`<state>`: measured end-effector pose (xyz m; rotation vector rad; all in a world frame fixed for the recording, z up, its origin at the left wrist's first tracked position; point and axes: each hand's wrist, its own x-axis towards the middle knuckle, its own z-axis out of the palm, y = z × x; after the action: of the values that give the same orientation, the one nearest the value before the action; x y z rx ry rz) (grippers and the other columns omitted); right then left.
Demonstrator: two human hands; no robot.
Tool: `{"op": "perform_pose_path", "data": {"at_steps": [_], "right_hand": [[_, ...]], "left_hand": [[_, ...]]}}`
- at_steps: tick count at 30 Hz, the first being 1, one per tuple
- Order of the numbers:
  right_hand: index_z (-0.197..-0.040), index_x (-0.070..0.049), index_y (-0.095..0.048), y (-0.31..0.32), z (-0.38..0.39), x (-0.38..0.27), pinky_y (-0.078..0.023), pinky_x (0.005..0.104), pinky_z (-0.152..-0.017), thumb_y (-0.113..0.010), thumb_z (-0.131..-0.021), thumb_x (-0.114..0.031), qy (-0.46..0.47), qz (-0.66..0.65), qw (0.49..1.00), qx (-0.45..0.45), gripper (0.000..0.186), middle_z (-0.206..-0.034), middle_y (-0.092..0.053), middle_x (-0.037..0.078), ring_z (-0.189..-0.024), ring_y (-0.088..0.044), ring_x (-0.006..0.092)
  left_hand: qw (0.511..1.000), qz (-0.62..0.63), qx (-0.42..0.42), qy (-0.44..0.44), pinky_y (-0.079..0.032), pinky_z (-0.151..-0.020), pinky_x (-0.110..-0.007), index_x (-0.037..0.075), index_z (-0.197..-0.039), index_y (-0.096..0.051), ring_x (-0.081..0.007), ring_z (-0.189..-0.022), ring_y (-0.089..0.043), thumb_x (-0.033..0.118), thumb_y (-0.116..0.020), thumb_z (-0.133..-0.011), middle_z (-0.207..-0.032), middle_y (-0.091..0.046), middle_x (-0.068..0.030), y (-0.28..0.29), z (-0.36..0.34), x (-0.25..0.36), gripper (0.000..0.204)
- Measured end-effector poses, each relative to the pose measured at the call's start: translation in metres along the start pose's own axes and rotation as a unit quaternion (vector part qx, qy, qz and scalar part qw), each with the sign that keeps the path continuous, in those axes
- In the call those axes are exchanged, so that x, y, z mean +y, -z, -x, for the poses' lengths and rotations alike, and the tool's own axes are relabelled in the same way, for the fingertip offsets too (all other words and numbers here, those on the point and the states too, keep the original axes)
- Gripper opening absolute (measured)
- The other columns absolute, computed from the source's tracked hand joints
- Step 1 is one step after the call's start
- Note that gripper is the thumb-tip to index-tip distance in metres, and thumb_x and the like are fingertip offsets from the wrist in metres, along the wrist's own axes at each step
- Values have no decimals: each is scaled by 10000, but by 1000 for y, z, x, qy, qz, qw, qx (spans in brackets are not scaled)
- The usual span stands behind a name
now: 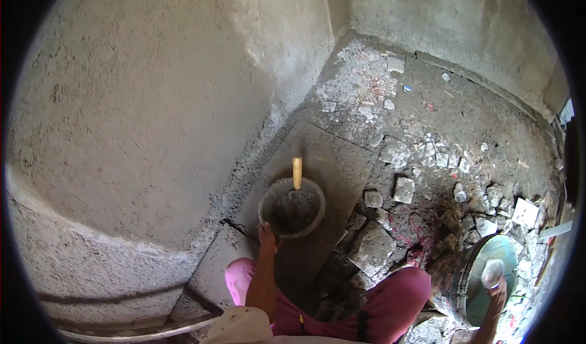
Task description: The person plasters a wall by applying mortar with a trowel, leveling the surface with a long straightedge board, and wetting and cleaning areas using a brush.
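A round, mortar-crusted pan (264, 205) sits on a flat board in front of me. Its rim is gripped at the near left by my left hand (267, 236). Grey wet-looking mortar (294, 213) lies inside, and a trowel's wooden handle (297, 172) sticks out over the far rim; the blade is hard to make out. Far to the right, my right hand (499, 290) holds a clear, rounded cup (493, 273). The cup is over the mouth of a large greenish drum (462, 283), whose outside is crusted with dried mortar.
Broken concrete chunks (373, 247) and smaller rubble (404, 189) lie between the board (332, 216) and the drum. A plastered wall (140, 112) rises close on the left, another wall (452, 26) at the back. A curved hose-like strip (134, 335) runs along the lower left.
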<state>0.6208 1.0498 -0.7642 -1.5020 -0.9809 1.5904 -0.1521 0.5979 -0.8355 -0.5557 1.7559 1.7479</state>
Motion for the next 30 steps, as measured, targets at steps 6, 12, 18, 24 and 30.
{"op": "perform_pose_path", "data": {"at_steps": [6, 12, 18, 24, 30], "right_hand": [[-1324, -4, -468, -113, 68, -105, -451, 398, -1031, -517, -959, -263, 69, -246, 961, -105, 450, -1324, -534, 160, -1190, -544, 283], [-1247, -86, -543, -359, 126, -116, -509, 468, -979, -575, -922, -231, 80, -165, 938, -293, 357, -1227, -599, 86, -1125, -595, 250], [-1321, -207, -339, -603, 185, -60, -555, 406, -829, -533, -925, -26, 50, -48, 962, -265, 477, -1213, -545, 91, -1071, -571, 225], [-1287, -70, -354, -695, 186, -18, -473, 344, -864, -531, -885, 4, 206, 11, 950, -233, 445, -1143, -518, 122, -1016, -554, 230], [-1225, -28, -405, -723, 169, -41, -465, 358, -875, -586, -833, 6, 308, 4, 943, -126, 433, -1083, -539, 150, -974, -571, 259]], "left_hand": [[668, -326, 293, -602, -441, -884, -484, 46, -1251, -550, -381, -1032, -564, 304, -613, -920, -1153, -592, -195, -72, 103, 43, 425], [931, -47, -343, -118, -545, -827, -382, -14, -1172, -571, -288, -1020, -637, 350, -517, -986, -1117, -642, -167, -168, 117, 30, 412], [922, 119, -352, 114, -530, -923, -488, 40, -1303, -471, -328, -1106, -601, 430, -520, -966, -1263, -554, -197, -167, 62, 11, 517], [943, 68, -311, 93, -539, -873, -499, 115, -1311, -492, -304, -1037, -613, 348, -521, -974, -1219, -576, -101, -108, 13, 52, 411], [962, -44, -266, 41, -513, -855, -485, 221, -1280, -531, -239, -1014, -627, 343, -559, -959, -1204, -628, -25, -120, 19, 70, 344]]}}
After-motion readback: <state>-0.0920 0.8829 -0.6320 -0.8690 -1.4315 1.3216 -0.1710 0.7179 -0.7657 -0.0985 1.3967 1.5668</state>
